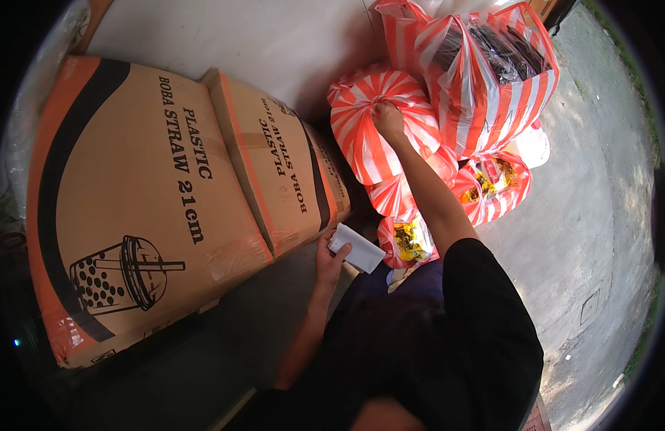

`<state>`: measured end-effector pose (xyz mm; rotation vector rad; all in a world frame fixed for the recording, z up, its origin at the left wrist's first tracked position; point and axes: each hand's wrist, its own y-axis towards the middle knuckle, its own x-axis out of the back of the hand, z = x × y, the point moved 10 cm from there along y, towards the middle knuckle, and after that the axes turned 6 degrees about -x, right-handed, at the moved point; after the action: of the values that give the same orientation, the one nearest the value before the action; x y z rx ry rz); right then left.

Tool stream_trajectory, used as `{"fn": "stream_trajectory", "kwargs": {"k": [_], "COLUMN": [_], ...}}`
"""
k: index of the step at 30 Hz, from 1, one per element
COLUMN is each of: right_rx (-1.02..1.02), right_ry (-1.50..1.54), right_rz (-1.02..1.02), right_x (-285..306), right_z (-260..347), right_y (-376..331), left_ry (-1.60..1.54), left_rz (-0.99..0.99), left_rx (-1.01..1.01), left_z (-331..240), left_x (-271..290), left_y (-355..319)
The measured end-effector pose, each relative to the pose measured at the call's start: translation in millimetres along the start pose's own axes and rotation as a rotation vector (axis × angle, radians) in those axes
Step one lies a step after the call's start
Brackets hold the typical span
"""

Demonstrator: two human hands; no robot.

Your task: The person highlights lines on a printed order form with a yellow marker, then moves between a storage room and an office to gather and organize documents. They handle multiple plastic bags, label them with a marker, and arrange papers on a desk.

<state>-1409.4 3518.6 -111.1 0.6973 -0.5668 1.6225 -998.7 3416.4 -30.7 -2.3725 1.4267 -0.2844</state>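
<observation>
My left hand [329, 260] is closed on a flat white rectangular thing [361, 251] that looks like folded paper, with the thumb on top. With my right arm stretched forward, my right hand [388, 121] grips the gathered top of a full red-and-white striped plastic bag [372, 154]. The fingertips are partly sunk in its folds, and what the bag holds is hidden. Beside it on the right stands a larger striped plastic bag [454, 100], open at the top, with dark, clear-wrapped goods [501, 54] showing.
Two big cardboard boxes [138, 165] fill the left side. Smaller striped bags with yellow packets [411, 241] and more packets [490, 179] sit nearer me and to the right. A pale wall [275, 36] stands behind; grey concrete ground [598, 215] spreads at right.
</observation>
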Motion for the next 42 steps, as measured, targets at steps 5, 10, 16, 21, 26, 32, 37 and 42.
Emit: {"fn": "stream_trajectory", "kwargs": {"k": [5,10,16,21,26,32,37,42], "right_rx": [0.282,0.391,0.255,0.097,0.003,0.074,-0.091,-0.467], "right_ry": [0.272,-0.357,-0.561,-0.171,0.120,0.367,0.452,0.275], "right_rz": [0.145,0.195,0.034,0.089,0.102,-0.013,0.081,0.016], "right_x": [-9,10,30,21,23,55,46,36], "right_z": [4,13,-2,-13,-12,-24,-49,-77], "right_y": [-27,-65,-84,-96,-88,-66,-51,-55], "left_ry": [-0.152,-0.348,-0.343,0.348,0.570,0.521,0.629,0.577], "left_rz": [-0.075,-0.098,-0.094,-0.113,0.184,0.291,0.603,0.640], "left_rx": [0.144,-0.008,-0.276,-0.630,-0.940,-0.937,-0.857,-0.761], "left_z": [3,-30,-71,-118,-133,-132,-141,-137], "left_x": [16,-15,-72,-133,-168,-153,-181,-194], "left_y": [28,102,231,260,246,261,275,312]}}
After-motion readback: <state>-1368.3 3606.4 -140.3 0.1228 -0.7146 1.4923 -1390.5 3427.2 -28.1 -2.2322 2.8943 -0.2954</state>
